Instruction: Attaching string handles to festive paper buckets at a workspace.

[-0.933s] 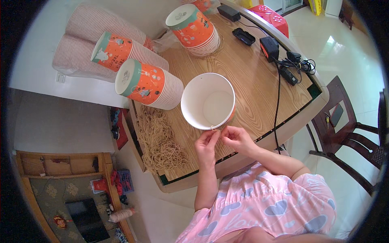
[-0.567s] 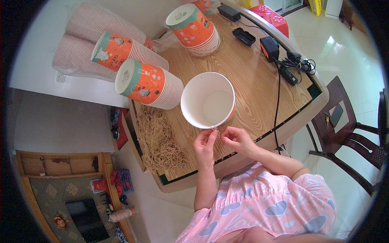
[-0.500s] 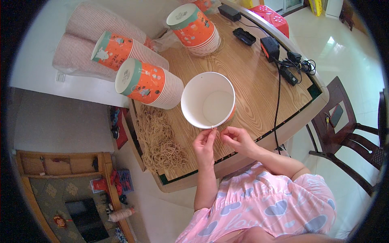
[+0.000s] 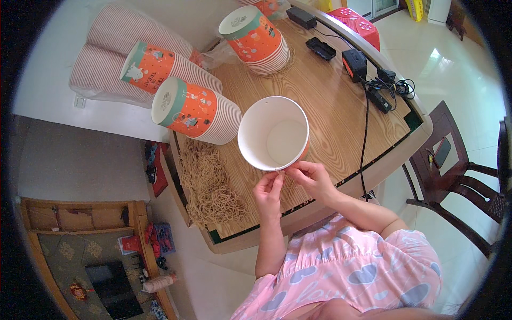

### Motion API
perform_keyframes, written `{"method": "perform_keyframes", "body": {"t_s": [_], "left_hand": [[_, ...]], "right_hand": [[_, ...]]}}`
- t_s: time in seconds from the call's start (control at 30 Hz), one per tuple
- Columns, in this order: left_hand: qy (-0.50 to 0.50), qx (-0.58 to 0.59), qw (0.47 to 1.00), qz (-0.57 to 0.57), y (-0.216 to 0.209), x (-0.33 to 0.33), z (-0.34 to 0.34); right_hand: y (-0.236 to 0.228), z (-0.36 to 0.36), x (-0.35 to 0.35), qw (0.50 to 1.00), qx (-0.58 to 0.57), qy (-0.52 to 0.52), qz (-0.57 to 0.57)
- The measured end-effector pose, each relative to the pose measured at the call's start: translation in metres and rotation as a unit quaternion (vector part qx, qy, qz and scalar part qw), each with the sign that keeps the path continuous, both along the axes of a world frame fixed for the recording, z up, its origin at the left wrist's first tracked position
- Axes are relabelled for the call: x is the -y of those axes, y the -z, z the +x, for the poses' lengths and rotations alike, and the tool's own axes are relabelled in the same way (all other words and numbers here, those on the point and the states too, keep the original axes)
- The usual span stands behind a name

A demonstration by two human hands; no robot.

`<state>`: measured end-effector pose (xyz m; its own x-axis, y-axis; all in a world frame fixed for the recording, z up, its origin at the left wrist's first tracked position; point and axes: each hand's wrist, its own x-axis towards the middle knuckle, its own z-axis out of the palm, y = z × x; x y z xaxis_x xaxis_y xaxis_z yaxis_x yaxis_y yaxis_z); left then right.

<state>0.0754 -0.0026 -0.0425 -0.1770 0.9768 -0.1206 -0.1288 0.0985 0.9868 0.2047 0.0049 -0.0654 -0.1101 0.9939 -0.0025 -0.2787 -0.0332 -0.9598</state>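
A white-lined paper bucket (image 4: pixel 255 133) with an orange outside stands on the table near me, its open mouth tilted toward my view. At its near rim, my left hand (image 4: pixel 268 188) pinches a thin piece of tan twine (image 4: pixel 281 172) between thumb and fingers. Right beside it, my right hand (image 4: pixel 313 178) is closed in a pinch at the same spot, touching or nearly touching the rim. The fingers largely hide the twine there. A loose heap of tan twine (image 4: pixel 205 186) lies left of my left hand.
Orange and green stacks of nested paper buckets (image 4: pixel 197 109) lie at the left, with another stack (image 4: pixel 256 40) upright behind. Black adapters and cables (image 4: pixel 381 90) sit at the right of the wooden table (image 4: pixel 341 133). A dark chair (image 4: pixel 442 138) stands beyond the table's right edge.
My right hand has moved slightly left and up, closer to my left fingers and the bucket's rim. The visible twine loop between the hands has shrunk. My left hand stays nearly in place.
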Motion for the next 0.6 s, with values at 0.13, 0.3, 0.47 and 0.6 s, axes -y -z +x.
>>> {"method": "perform_keyframes", "body": {"t_s": [0.13,0.3,0.47,0.6], "left_hand": [[0.011,-0.010,1.000,-0.012,0.000,0.003,-0.004],[0.033,-0.087,0.996,0.016,0.006,0.005,-0.011],[0.044,-0.202,0.977,0.050,0.000,0.005,-0.011],[0.052,-0.270,0.957,0.091,-0.005,0.004,-0.008]], "right_hand": [[0.000,0.000,-0.001,1.000,-0.017,0.010,-0.012],[0.004,-0.003,-0.001,1.000,-0.025,0.008,0.004],[0.004,-0.006,-0.003,0.999,-0.027,-0.011,-0.020],[0.000,-0.005,-0.006,0.991,-0.087,-0.031,-0.101]]}}
